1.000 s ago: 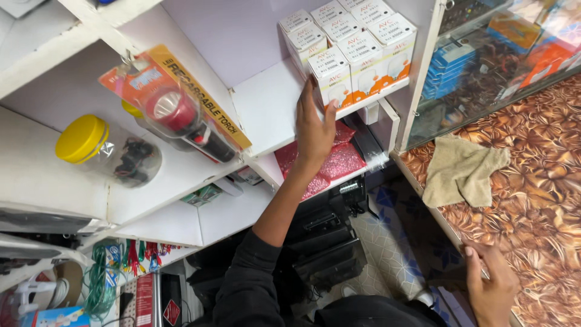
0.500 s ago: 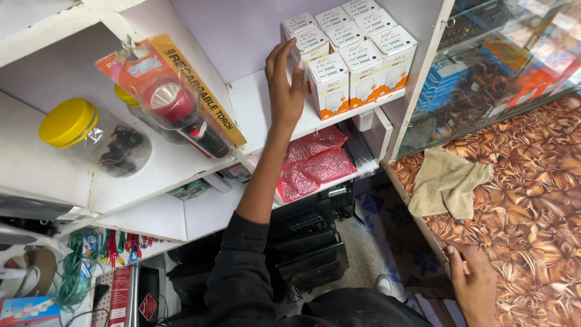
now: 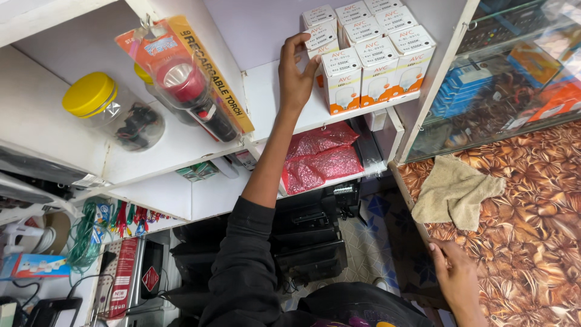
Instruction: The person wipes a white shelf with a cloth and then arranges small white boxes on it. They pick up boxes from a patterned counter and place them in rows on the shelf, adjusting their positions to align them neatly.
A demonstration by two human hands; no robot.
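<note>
White and orange bulb boxes (image 3: 369, 60) stand stacked in rows on a white shelf (image 3: 269, 97). My left hand (image 3: 296, 75) reaches up to the left end of the stack. Its fingers curl over the edge of the leftmost bulb box (image 3: 318, 36) and the thumb presses from below. My right hand (image 3: 454, 275) rests flat on the edge of the brown floral counter (image 3: 532, 242) at the lower right, holding nothing. A dark sleeve covers my left arm up to the elbow.
A packaged red torch (image 3: 193, 91) hangs at the shelf divider. A yellow-lidded jar (image 3: 115, 112) lies to its left. Red packets (image 3: 318, 157) sit on the shelf below the boxes. A beige cloth (image 3: 454, 191) lies on the counter beside a glass display case (image 3: 508, 79).
My left hand has slid from the front of the boxes to the stack's left end and its fingers have curled onto a box. The view has shifted slightly; my right hand stays on the counter.
</note>
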